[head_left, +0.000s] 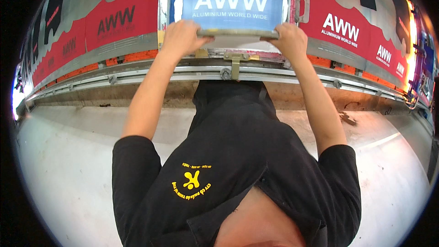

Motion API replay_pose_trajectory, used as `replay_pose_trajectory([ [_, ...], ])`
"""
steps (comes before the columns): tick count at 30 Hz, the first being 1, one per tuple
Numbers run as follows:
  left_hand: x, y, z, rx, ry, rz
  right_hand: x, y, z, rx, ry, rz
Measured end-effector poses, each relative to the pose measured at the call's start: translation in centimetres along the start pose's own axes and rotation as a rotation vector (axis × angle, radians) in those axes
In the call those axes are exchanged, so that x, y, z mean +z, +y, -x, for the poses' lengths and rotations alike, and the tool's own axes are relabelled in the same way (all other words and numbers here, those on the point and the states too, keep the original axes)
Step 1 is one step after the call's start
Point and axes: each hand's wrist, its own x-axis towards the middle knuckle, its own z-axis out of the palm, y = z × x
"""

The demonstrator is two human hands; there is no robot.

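My left hand (183,40) and my right hand (291,40) are closed on the two ends of a squeegee (238,32), a long, pale bar lying crosswise between them. It rests over the near part of a printing screen (175,0), whose blue field carries lettering. A pale, whitish strip (235,42) shows just below the bar. The fingers curl around the bar's ends, and the fingertips are partly hidden behind it. Both forearms reach forward and sit well apart.
Red fabric pieces with white or dark lettering (123,16) lie on the long table left and right of the screen. A metal handle (303,8) stands by the screen's right edge. Along the table's near side runs a metal rail (183,74) with a bracket (235,67). Pale floor (73,155) lies below.
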Motion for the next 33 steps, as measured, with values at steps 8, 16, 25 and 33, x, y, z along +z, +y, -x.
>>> replay_pose_trajectory([
  [8,1.8,-0.5,-5.4,0.068,-0.063,0.041,0.6,2.1,-5.1,0.166,-0.598,-0.033],
  [16,-3.4,-4.7,-8.0,0.127,-0.153,0.145,-0.1,5.3,-8.8,0.404,-0.207,-0.565],
  [25,-6.6,-9.8,-16.4,0.173,0.243,0.057,5.8,12.5,-11.4,0.841,0.369,-0.66],
  [33,-5.7,-10.3,-15.6,0.225,0.105,0.264,3.8,8.6,-13.9,0.962,0.146,-1.044],
])
